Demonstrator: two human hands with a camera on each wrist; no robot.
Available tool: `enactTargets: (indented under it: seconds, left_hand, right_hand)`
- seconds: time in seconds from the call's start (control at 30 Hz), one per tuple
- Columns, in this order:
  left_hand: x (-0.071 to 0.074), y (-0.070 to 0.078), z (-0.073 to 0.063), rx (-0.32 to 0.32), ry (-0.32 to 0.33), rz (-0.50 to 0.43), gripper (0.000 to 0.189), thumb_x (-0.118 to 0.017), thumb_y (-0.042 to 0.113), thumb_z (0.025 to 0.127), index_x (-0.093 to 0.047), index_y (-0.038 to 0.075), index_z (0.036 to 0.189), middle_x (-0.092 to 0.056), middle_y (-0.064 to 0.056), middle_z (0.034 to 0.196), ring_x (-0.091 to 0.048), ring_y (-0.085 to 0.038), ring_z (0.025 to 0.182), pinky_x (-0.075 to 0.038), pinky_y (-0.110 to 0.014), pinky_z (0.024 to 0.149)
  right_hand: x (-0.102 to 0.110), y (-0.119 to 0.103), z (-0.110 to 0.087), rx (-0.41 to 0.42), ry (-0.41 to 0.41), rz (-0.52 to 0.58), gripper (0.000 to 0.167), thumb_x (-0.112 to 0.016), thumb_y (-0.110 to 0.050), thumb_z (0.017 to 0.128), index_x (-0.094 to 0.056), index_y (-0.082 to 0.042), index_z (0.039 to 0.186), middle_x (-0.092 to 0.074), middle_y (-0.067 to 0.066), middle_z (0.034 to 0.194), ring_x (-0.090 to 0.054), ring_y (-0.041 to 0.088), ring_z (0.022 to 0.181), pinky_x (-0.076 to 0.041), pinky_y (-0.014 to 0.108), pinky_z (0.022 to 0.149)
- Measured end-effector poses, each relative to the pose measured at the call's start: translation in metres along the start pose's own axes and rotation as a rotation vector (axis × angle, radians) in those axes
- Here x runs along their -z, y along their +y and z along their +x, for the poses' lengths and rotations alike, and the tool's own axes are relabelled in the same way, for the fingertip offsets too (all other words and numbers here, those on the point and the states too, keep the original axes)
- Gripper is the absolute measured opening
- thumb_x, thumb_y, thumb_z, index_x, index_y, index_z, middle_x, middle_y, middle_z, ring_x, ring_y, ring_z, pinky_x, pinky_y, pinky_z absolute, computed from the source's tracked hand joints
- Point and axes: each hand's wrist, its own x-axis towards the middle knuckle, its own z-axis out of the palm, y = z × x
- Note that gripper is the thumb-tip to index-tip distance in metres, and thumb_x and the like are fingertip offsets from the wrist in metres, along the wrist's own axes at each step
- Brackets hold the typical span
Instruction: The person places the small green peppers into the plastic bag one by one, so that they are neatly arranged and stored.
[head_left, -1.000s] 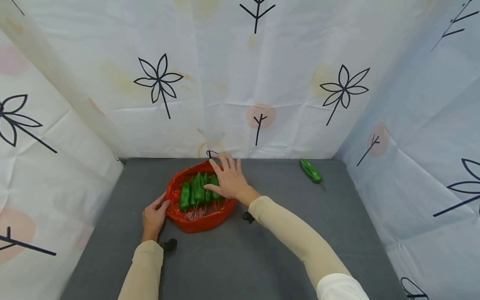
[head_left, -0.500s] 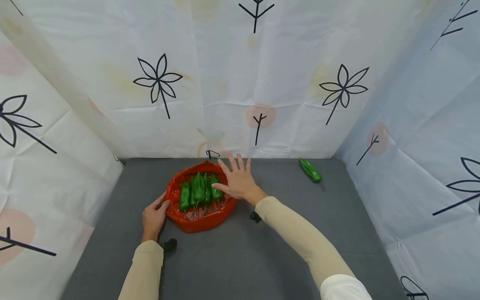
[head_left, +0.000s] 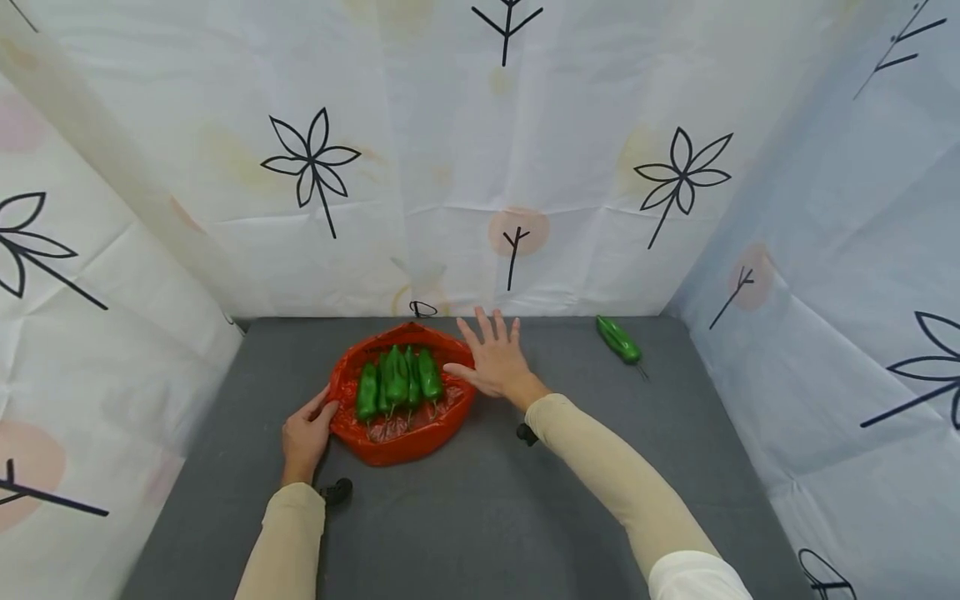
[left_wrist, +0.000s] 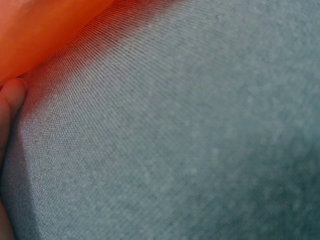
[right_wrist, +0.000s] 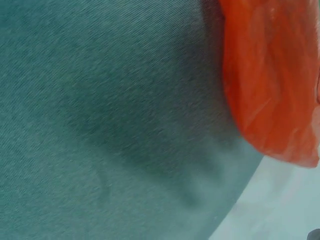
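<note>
A red plastic bag (head_left: pixel 401 450), its rim rolled outward into a bowl shape, stands left of centre on the table. Several green peppers (head_left: pixel 396 379) lie side by side inside it, stems toward me. My left hand (head_left: pixel 305 437) pinches the bag's left rim between thumb and fingers; in the left wrist view only fingertips (left_wrist: pixel 14 92) show against the red plastic. At the bag's right edge, my right hand (head_left: pixel 497 362) is spread with straight fingers and holds nothing. Its thumb overlaps the rim in the head view; whether it touches cannot be told.
One more green pepper (head_left: pixel 619 340) lies at the back right of the grey table (head_left: pixel 450 533). Patterned white cloth (head_left: pixel 450 167) hangs behind the table and along both sides. A small black device is on each wrist.
My right hand has moved right from over the peppers to the bag's right edge, fingers still spread. The left hand keeps its hold on the rim. The peppers have not visibly moved.
</note>
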Motion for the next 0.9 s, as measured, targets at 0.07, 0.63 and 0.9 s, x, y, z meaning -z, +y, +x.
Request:
enactTargets:
  seconds: [0.07, 0.63, 0.9]
  left_hand:
    - [0.001, 0.000, 0.000, -0.005, -0.002, -0.001, 0.051, -0.062, 0.052, 0.098, -0.057, 0.034, 0.145, -0.056, -0.008, 0.151, -0.047, -0.034, 0.145, -0.033, -0.055, 0.121]
    - [0.000, -0.004, 0.002, -0.021, -0.001, -0.009, 0.052, -0.061, 0.054, 0.098, -0.057, 0.034, 0.146, -0.056, -0.009, 0.151, -0.047, -0.034, 0.145, -0.034, -0.055, 0.120]
    - [-0.001, -0.005, 0.002, -0.017, 0.007, -0.004, 0.051, -0.061, 0.055, 0.098, -0.057, 0.036, 0.145, -0.056, -0.007, 0.151, -0.047, -0.033, 0.145, -0.035, -0.055, 0.120]
  right_hand:
    - [-0.001, 0.004, -0.001, -0.003, 0.000, -0.008, 0.091, -0.028, -0.082, 0.094, -0.003, -0.032, 0.166, 0.003, 0.009, 0.174, -0.002, 0.043, 0.160, -0.008, 0.072, 0.124]
    - [-0.020, 0.053, -0.007, -0.046, 0.019, 0.009, 0.090, -0.031, -0.081, 0.095, -0.009, -0.030, 0.166, -0.001, 0.012, 0.174, -0.003, 0.046, 0.159, -0.006, 0.075, 0.121]
    - [-0.028, 0.075, -0.010, -0.091, 0.019, 0.013, 0.090, -0.029, -0.083, 0.094, -0.008, -0.032, 0.166, -0.001, 0.011, 0.174, -0.004, 0.048, 0.158, -0.005, 0.075, 0.121]
